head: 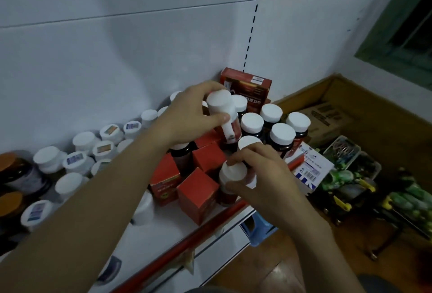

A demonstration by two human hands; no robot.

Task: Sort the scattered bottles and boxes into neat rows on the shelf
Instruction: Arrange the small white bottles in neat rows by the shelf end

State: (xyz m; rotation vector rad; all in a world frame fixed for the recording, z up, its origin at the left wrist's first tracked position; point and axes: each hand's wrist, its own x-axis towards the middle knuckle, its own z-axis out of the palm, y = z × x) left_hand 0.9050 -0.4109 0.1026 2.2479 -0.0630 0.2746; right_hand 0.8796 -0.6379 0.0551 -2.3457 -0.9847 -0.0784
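1. The left hand [191, 117] holds a white-capped dark bottle [222, 110] clear of the shelf [161, 232]. Its fingers curl round the upper body and the thumb presses across the front. The bottle's long axis is tilted, with the cap towards the upper left of the frame and the base pointing down and right.
2. That base points at the cluster of standing bottles [252, 123] at centre right, just beside it. I judge the coming move to be setting this bottle among them, which would need the axis brought upright first.
3. The right hand [264, 175] grips a second bottle [233, 173], fingers wrapped round its cap and shoulder. This bottle is roughly upright near the shelf's red front edge, just beside the red boxes [197, 191]. Whether its base rests on the shelf cannot be told.
4. The left hand's bottle is the nearer of the two to the cluster. The right hand's lies lower in the frame, with another capped bottle [249, 144] between it and the group.
5. No brand or writing can be read.
   - The tall red carton [245, 84] at the back carries pale print, too blurred to read.
   - The white jars [102, 150] at the left have small lid labels, also illegible.
   - The white-and-blue carton [308, 171] shows a barcode, but its text cannot be made out.
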